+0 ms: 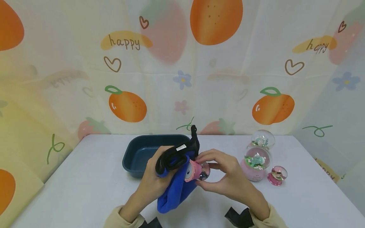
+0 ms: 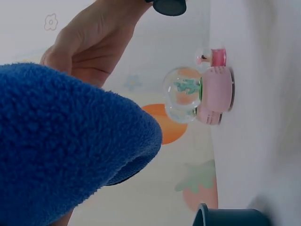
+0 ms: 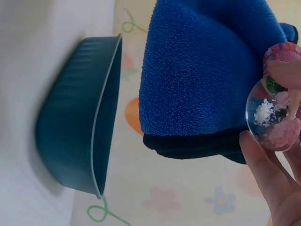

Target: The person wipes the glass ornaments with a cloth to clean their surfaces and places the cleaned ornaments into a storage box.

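1. The left hand (image 1: 155, 174) has its grip curled round a blue cloth (image 1: 175, 194), whose black part shows a white label.
2. The right hand (image 1: 229, 167) has its grip pinching a pink globe (image 1: 195, 170) between thumb and fingers, above the table (image 1: 85, 186).
3. That globe is tipped sideways, base toward the cloth, dome toward the right hand; whether base and cloth touch is hard to tell.
4. A teal basin (image 1: 134, 169) stands behind the left hand, near the table's far edge.
5. At right stand two larger globes (image 1: 253, 171), one partly behind the other, with a small globe (image 1: 275, 180) just beside them.
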Demonstrator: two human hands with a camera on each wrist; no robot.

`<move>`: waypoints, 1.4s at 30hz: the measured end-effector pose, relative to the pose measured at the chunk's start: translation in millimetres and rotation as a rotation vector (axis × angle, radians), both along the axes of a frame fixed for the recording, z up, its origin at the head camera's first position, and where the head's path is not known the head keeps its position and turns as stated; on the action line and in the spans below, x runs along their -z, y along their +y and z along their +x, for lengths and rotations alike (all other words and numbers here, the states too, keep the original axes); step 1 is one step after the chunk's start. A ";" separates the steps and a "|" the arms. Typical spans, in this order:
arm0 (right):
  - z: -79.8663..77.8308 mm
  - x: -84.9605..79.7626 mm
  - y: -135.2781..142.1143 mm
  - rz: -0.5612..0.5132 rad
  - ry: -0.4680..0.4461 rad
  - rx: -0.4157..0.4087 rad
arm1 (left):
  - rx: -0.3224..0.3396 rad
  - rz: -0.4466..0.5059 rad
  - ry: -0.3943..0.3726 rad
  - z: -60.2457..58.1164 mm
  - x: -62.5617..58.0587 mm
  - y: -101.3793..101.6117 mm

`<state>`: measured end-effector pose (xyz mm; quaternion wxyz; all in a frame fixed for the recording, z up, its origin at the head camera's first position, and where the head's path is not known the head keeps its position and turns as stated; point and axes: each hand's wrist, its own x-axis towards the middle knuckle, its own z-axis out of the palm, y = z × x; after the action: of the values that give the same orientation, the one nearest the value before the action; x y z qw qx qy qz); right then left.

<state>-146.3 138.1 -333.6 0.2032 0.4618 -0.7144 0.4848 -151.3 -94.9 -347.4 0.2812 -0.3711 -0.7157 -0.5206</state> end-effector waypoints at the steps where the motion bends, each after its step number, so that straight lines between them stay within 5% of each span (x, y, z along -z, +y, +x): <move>1: -0.3 -0.3 0.7 -0.005 0.006 -0.001 | -0.011 0.004 0.008 -0.5 -0.2 -0.3; 6: -1.1 -2.0 3.3 -0.016 0.053 0.029 | -0.050 0.074 -0.048 -0.4 -2.7 -2.9; 11: 0.7 -3.6 5.8 -0.008 0.013 0.063 | 0.037 0.113 -0.174 1.8 -4.0 -6.4; 23: -0.9 -2.5 3.8 -0.023 0.019 -0.027 | 0.135 -0.005 -0.266 1.0 -1.1 -6.8; 33: -0.5 -0.1 1.6 -0.030 -0.020 0.048 | 0.230 -0.192 -0.391 4.5 -0.1 -3.2; 37: 0.5 -0.4 1.7 -0.012 -0.016 0.023 | 0.220 -0.188 -0.375 5.7 -2.1 0.5; 42: 1.2 -0.5 1.9 0.022 0.003 0.040 | 0.167 -0.154 -0.258 5.2 -1.2 2.6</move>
<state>-145.1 140.0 -333.1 0.2087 0.4501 -0.7287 0.4720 -146.1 -92.2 -346.2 0.1134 -0.3797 -0.7504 -0.5290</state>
